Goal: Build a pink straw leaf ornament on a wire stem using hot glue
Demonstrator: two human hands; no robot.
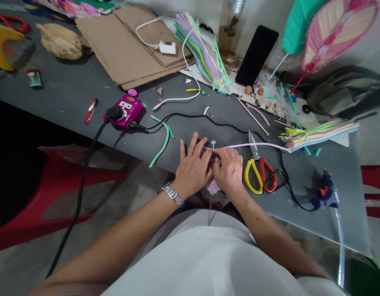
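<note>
A lilac pipe cleaner runs out to the right from between my hands, close to the table's front edge. My left hand has its outer fingers spread over the tabletop, while its thumb and index finger close on the lilac work. Curled fingers of my right hand grip the pipe cleaner against it. Below the hands, a lilac fuzzy piece with a thin wire stem shows; the rest is covered by my fingers. Scissors with yellow and red handles lie just right of my right hand.
A glue gun rests at the right, its black cord crossing the table to a purple power socket. Pipe-cleaner bundles, cardboard and a phone are behind. A green pipe cleaner lies left.
</note>
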